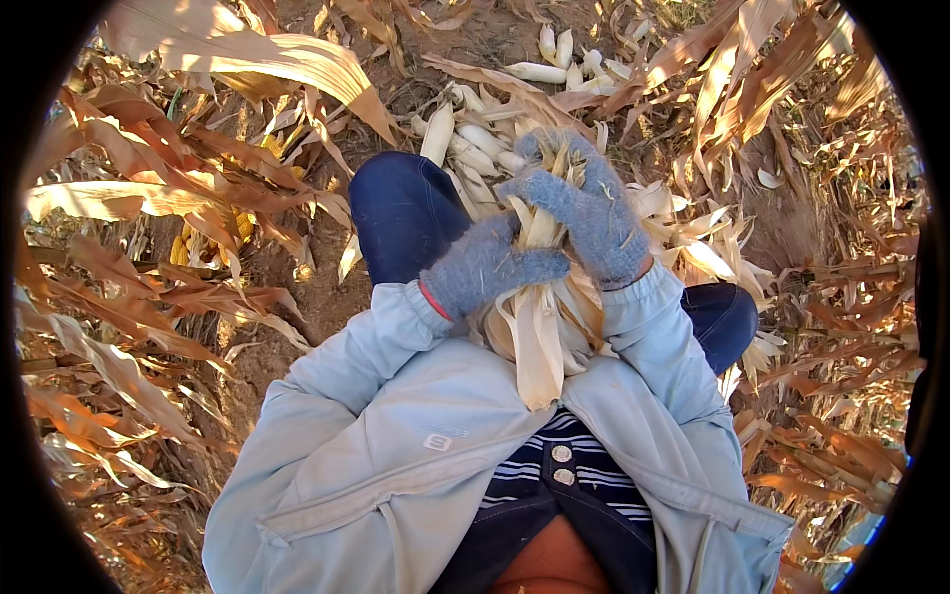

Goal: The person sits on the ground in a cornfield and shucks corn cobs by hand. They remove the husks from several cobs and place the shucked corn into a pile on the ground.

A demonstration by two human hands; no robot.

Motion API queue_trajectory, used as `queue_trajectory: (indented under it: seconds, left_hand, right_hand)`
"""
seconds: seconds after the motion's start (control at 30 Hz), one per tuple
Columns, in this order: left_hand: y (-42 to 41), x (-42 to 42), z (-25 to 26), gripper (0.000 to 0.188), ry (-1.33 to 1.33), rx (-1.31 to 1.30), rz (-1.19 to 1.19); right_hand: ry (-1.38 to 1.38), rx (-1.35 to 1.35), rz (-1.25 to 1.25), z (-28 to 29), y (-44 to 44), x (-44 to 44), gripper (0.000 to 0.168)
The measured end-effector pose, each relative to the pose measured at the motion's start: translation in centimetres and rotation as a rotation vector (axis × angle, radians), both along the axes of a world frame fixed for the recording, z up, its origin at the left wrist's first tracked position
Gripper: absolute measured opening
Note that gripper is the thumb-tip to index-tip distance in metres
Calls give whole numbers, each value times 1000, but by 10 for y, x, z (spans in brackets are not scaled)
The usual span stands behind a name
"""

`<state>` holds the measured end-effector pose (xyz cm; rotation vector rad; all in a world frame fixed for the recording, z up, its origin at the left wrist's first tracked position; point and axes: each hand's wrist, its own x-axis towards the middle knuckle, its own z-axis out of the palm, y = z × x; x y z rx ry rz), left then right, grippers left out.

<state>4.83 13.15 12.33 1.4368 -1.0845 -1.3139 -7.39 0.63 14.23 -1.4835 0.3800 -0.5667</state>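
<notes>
Both my hands wear fuzzy grey knit gloves and are closed around a bundle of pale dry corn husks [540, 341] in front of my chest. My left hand [493, 267] wraps the lower part, its fingertips or thumb crossing the husks. Above and to the right, my right hand [582, 200] clasps the upper end, where loose husk strands stick out between the fingers. Whether an ear of corn is inside the bundle, I cannot tell. Beyond my hands lie several ears in pale husks [475, 148]. More pale loose husks [698, 237] lie by my right knee.
Farther off on the bare soil [475, 37] is another group of pale-husked ears [538, 72]. Dry brown corn leaves [148, 275] fill the left side, with exposed yellow ears [179, 249] among them. Dry stalks and leaves [853, 297] cover the right. My bent knees [404, 215] flank the husks.
</notes>
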Motion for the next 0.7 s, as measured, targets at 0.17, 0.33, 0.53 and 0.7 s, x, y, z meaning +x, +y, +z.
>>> queue_trajectory:
  seconds: [0.17,0.33,0.53,0.7]
  left_hand:
    - [-3,-4,11,52,-5,-14,-8]
    - [-11,-4,23,52,-28,-83,-41]
    - [-25,0,32,60,-52,-122,-116]
    - [-10,-9,17,69,-339,-105,-31]
  right_hand:
    - [-12,-75,-137,-3,3,2,26]
    - [308,-526,-197,4,0,1,47]
    - [-411,415,-422,25,16,7,26]
    - [-422,433,-484,10,21,11,28]
